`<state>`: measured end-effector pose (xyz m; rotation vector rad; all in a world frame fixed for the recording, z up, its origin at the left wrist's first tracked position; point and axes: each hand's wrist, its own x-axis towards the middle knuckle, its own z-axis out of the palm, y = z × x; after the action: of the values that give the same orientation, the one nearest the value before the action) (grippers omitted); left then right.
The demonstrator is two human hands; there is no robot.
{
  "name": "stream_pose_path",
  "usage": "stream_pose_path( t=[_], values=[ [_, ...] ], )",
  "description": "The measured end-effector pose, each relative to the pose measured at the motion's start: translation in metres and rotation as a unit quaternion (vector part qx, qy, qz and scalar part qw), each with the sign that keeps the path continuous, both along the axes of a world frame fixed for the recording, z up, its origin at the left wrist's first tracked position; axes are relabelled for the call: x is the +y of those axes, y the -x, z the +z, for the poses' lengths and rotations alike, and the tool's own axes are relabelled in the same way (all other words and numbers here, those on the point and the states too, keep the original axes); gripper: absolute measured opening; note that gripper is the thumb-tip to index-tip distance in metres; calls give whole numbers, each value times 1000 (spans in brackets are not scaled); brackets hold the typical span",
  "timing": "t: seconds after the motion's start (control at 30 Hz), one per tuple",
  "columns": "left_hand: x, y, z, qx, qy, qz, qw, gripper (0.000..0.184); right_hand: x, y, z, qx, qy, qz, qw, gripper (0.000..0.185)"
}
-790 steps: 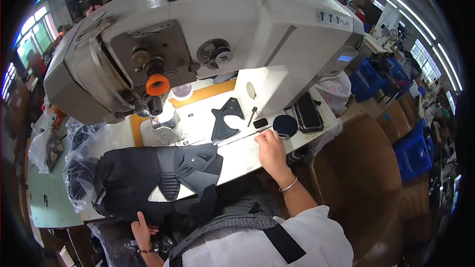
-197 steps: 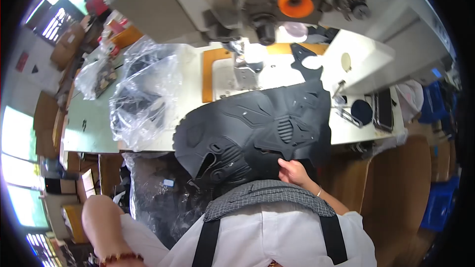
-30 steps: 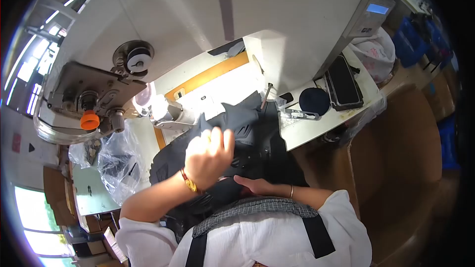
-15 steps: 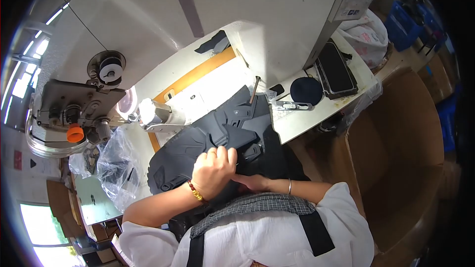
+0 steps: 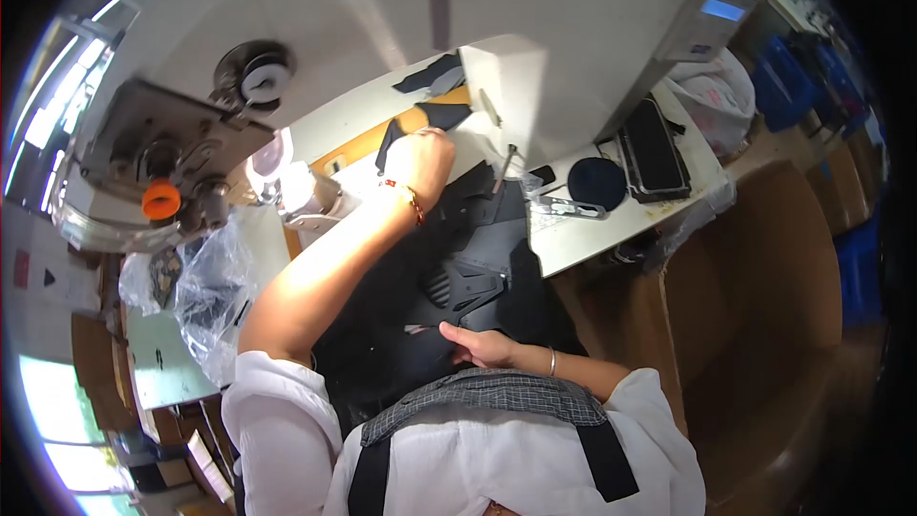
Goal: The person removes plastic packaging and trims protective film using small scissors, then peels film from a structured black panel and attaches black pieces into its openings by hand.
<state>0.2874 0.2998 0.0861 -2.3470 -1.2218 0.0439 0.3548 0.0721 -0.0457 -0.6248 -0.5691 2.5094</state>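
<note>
My left hand [image 5: 418,170], wearing a beaded bracelet, is raised over the far part of the work, its fingers closed on black fabric [image 5: 390,141]. A dark flap [image 5: 444,115] shows beyond the knuckles. Closer to my body, my right hand [image 5: 485,349] is at the near edge of the black moulded panel piece [image 5: 468,282], thumb pointing left. Its fingers are curled and partly hidden, with dark fabric between them and the thumb. A small pale object [image 5: 417,329] lies just left of the thumb; its kind is unclear.
A sewing machine head [image 5: 172,153] with an orange knob stands at left, its large pale arm across the top. Clear plastic [image 5: 210,287] hangs lower left. At right are a round dark pad [image 5: 597,184], a snap-blade knife [image 5: 568,207], a black tray [image 5: 654,148] and a cardboard box [image 5: 755,277].
My left hand has moved up and away from my right hand. Plain black fabric now covers much of the moulded panel's left part. My right hand stays near the front edge.
</note>
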Motion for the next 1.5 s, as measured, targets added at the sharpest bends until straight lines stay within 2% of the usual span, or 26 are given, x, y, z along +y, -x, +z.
stream_pose_path(
  t=[0.03, 0.07, 0.1, 0.17, 0.2, 0.27, 0.3, 0.33, 0.43, 0.53, 0.63, 0.73, 0.83, 0.9, 0.93, 1.03, 1.07, 1.23, 1.33, 1.5],
  values=[
    [-11, 5, 1, 9, -4, 12, 1000, 19, 0, 1, 0, 4, 8, -1, 1000, 49],
    [-29, 14, 4, -4, -28, -13, 1000, 32, -1, 0, -6, -5, 1, -3, 1000, 54],
    [-53, 26, 19, -2, 6, -48, 999, 40, 0, 0, -4, -98, 11, 31, 995, 55],
    [-97, 50, 43, -17, 90, -128, 988, 37, 0, -3, 2, -282, 29, 94, 954, 59],
    [-120, 59, 54, -52, 169, -113, 978, 32, -4, -2, -17, -299, -100, 91, 945, 77],
    [-154, 84, 55, -29, 230, -120, 965, 39, 1, -10, -4, -296, -171, 115, 933, 73],
    [-168, 97, 43, -11, 207, -128, 970, 49, 3, -11, 1, -295, -205, 124, 925, 71],
    [-180, 104, 35, 6, 198, -113, 974, 52, -3, -8, -7, -243, -210, 61, 945, 64],
    [-197, 115, -2, -8, 163, -76, 984, 54, -5, -2, -12, -187, -189, 20, 964, 49],
    [-201, 111, -25, -73, 108, -61, 990, 52, -1, -8, 27, -297, -188, 67, 934, 50],
    [-204, 107, -23, -175, 125, -21, 976, 49, -7, -2, 25, -287, -237, -28, 928, 53],
    [-199, 126, -8, -309, 46, -4, 950, 48, -7, -5, 42, -294, -168, -8, 941, 56],
    [-209, 134, 28, -391, 44, 117, 912, 49, -5, -3, 37, -332, -102, 70, 935, 48],
    [-210, 137, 32, -376, -2, 92, 922, 47, -13, 9, 18, -164, -178, -81, 967, 47],
    [-210, 139, 32, -367, -26, 80, 926, 46, -15, 14, 19, -74, -212, -155, 962, 49],
    [-214, 151, 13, -308, 57, 71, 947, 42, -16, 14, 28, 12, -134, -152, 979, 56],
    [-213, 150, 9, -302, 48, 61, 950, 34, -16, 15, 29, 35, -103, -167, 980, 56],
    [-205, 151, 22, -272, 76, 100, 954, 17, -13, 15, 49, 82, -26, -167, 982, 71],
    [-193, 157, 27, -263, 86, 104, 955, 10, -12, 20, 53, 119, -19, -162, 979, 75],
    [-187, 165, 37, -262, 150, 89, 949, 13, -4, 37, 53, 179, -23, -167, 969, 79]
  ],
)
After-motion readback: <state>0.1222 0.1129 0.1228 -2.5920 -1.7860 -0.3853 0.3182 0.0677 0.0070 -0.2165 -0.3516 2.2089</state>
